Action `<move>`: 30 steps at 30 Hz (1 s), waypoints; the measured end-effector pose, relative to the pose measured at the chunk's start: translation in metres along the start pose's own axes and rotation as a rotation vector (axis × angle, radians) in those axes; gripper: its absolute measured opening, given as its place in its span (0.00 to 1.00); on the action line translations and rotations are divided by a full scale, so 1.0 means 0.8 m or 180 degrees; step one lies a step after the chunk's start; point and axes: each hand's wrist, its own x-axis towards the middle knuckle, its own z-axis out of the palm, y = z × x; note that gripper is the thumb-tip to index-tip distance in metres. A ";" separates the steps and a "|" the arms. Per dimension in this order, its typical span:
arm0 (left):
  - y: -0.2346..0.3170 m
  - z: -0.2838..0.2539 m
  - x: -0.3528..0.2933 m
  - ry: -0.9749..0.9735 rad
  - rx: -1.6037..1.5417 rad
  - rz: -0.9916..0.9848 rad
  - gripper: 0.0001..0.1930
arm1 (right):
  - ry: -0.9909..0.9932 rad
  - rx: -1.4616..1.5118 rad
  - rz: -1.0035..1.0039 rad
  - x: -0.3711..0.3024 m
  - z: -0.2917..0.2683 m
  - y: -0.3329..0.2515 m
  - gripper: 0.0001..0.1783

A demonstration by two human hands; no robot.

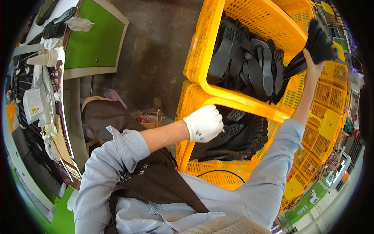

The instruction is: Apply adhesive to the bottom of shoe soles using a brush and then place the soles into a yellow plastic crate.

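"Our left hand (204,124), white-gloved, is curled into a fist above the left edge of the near yellow crate (185,158); whether anything is pinched inside, we cannot tell."

"What do we have beneath it?"

"Black soles (243,134), overlapping in rows toward that crate's far edge. If our fist drags across them, it could knock those rows askew."

"And past that?"

"In the far yellow crate (208,43) we see loose soles (256,76) pointing every way. A neat handful laid on such an uneven heap would likely slide apart."

"How is our right hand (313,66) doing?"

"Bare, at full stretch, it grips a fanned bundle of soles (313,46) at the far crate's right edge. One end slants in toward the heap; the other splays outward, near the stacked yellow crates (329,91)."

"So what worries us?"

"One hand, a long reach and a spread bundle: the outer soles could slip from our fingers, and the low end could snag on the rim."
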 end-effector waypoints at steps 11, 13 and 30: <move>0.002 0.000 0.002 0.0008 0.0006 -0.0089 0.11 | -0.1276 -0.1240 0.1142 -0.046 -0.025 0.204 0.37; 0.001 -0.001 -0.001 -0.0070 0.0060 -0.0162 0.11 | -0.1268 -0.1427 0.0822 -0.069 0.003 0.224 0.42; 0.001 -0.004 0.017 -0.0192 -0.0066 -0.0039 0.10 | -0.1027 -0.2262 0.0286 -0.076 -0.038 0.311 0.37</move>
